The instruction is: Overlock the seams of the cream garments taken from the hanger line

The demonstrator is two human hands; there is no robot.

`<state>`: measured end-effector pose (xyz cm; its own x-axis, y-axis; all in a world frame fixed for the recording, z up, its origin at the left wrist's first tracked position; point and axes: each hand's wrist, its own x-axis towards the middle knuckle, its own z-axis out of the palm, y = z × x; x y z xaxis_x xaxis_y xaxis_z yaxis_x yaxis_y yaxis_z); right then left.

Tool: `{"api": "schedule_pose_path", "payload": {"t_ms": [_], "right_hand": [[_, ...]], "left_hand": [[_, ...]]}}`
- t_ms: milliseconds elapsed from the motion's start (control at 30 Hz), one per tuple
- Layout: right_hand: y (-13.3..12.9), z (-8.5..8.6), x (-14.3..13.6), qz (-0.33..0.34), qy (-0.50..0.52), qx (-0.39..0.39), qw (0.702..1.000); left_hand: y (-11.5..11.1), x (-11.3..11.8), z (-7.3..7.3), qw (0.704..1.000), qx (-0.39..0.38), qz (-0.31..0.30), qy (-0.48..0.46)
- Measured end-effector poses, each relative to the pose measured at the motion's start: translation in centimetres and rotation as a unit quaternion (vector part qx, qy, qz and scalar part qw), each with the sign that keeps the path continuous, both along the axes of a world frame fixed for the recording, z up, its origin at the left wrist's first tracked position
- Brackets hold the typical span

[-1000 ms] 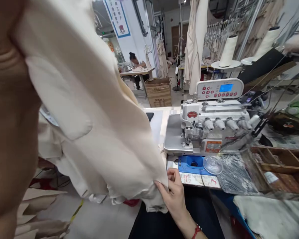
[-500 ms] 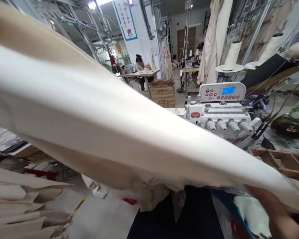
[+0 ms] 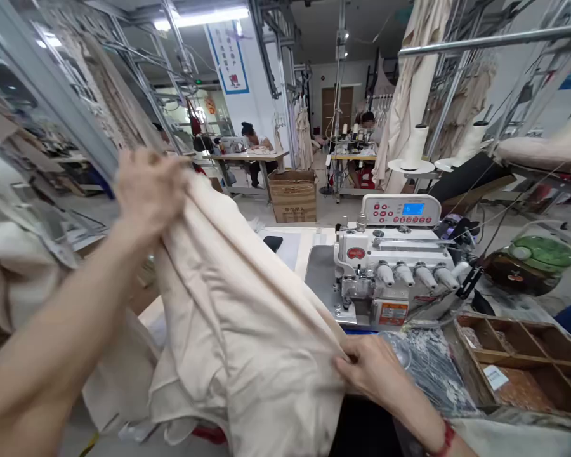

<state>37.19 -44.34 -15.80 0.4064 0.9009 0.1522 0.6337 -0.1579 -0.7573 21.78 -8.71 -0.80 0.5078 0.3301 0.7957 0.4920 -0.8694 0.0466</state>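
Note:
A large piece of cream fabric [image 3: 247, 304] is stretched slantwise between my two hands and hangs in folds over my lap. At its upper left end, my left hand [image 3: 150, 190] is raised and closed on the edge, somewhat blurred. Lower down, my right hand [image 3: 368, 368] pinches the near right edge between thumb and fingers, with a red band on that wrist. Just beyond the right hand stands a white overlock sewing machine [image 3: 394, 266], its needle area apart from the fabric.
A wooden compartment tray [image 3: 485, 346] lies at the right, with a green-lidded container [image 3: 535, 263] behind it. Thread cones [image 3: 415, 149] stand behind the machine. Farther off are a cardboard box [image 3: 292, 198] and co-workers at sewing tables. Metal rails [image 3: 495, 41] hang overhead.
The fabric swept across most of the view before; now it hangs lower, uncovering the machine and table. My left hand has come into view, and my right hand has moved left and up.

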Motion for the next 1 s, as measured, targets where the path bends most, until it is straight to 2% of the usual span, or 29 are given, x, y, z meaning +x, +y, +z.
{"api": "schedule_pose_path", "payload": {"t_ms": [33, 67, 133, 167, 200, 233, 267, 300, 367, 400, 467, 533, 567, 600, 700, 733, 800, 900, 1000], "right_hand": [[1.0, -0.3, -0.3, 0.014, -0.001, -0.019, 1.000], [1.8, -0.5, -0.6, 0.026, 0.000, -0.030, 0.999], [2.3, -0.6, -1.2, 0.054, 0.015, -0.039, 0.998], [2.2, -0.5, -1.4, 0.072, 0.026, -0.043, 0.996], [1.9, -0.3, -1.5, 0.086, 0.035, -0.049, 0.994], [1.5, -0.2, -1.4, 0.097, 0.045, -0.056, 0.993], [1.2, 0.0, -1.2, 0.103, 0.054, -0.068, 0.991], [0.8, 0.2, -1.0, 0.101, 0.063, -0.085, 0.989], [0.5, 0.5, -0.3, 0.084, 0.065, -0.105, 0.989], [0.5, 0.6, 0.1, 0.075, 0.054, -0.096, 0.991], [1.0, 0.7, 0.8, 0.034, -0.010, -0.029, 0.999], [1.7, 0.3, 1.4, -0.029, -0.089, 0.054, 0.994], [2.0, -0.1, 1.6, -0.058, -0.113, 0.079, 0.989], [2.2, -0.7, 1.8, -0.082, -0.124, 0.093, 0.984], [1.8, -3.0, 1.8, -0.087, -0.104, 0.079, 0.988], [1.4, -3.7, 1.7, -0.077, -0.092, 0.065, 0.991], [0.7, -4.5, 1.7, -0.068, -0.079, 0.051, 0.993], [0.8, -3.6, 1.9, -0.088, -0.166, 0.129, 0.974], [2.2, -2.2, 1.6, -0.089, -0.334, 0.216, 0.913]], "left_hand": [[-1.0, 0.8, -2.3, 0.999, -0.005, -0.051, 0.011], [-2.8, 1.6, -5.0, 0.988, -0.014, -0.146, 0.036], [-7.9, 2.9, -11.0, 0.957, -0.010, -0.273, 0.102], [-10.7, 3.3, -13.6, 0.930, -0.003, -0.342, 0.138], [-13.3, 3.4, -15.7, 0.896, -0.023, -0.418, 0.151], [-15.4, 3.3, -17.1, 0.878, -0.071, -0.451, 0.145], [-16.8, 3.1, -17.7, 0.860, -0.115, -0.481, 0.124], [-17.4, 2.7, -17.6, 0.844, -0.160, -0.502, 0.102], [-16.8, 2.2, -15.6, 0.828, -0.212, -0.516, 0.063], [-15.9, 2.2, -14.3, 0.831, -0.213, -0.511, 0.049], [-13.7, 2.8, -12.0, 0.872, -0.169, -0.459, 0.025], [-12.6, 4.0, -11.4, 0.929, -0.096, -0.358, -0.006], [-12.7, 4.6, -11.9, 0.944, -0.065, -0.324, -0.016], [-13.2, 5.1, -12.8, 0.947, -0.044, -0.317, -0.014], [-15.7, 5.6, -16.6, 0.931, -0.026, -0.357, 0.072], [-16.5, 5.4, -17.8, 0.932, -0.025, -0.346, 0.104], [-17.2, 5.1, -19.5, 0.952, -0.023, -0.274, 0.137], [-16.9, 4.8, -20.2, 0.967, -0.051, -0.205, 0.144], [-16.5, 4.5, -19.5, 0.965, -0.104, -0.204, 0.125]]}}
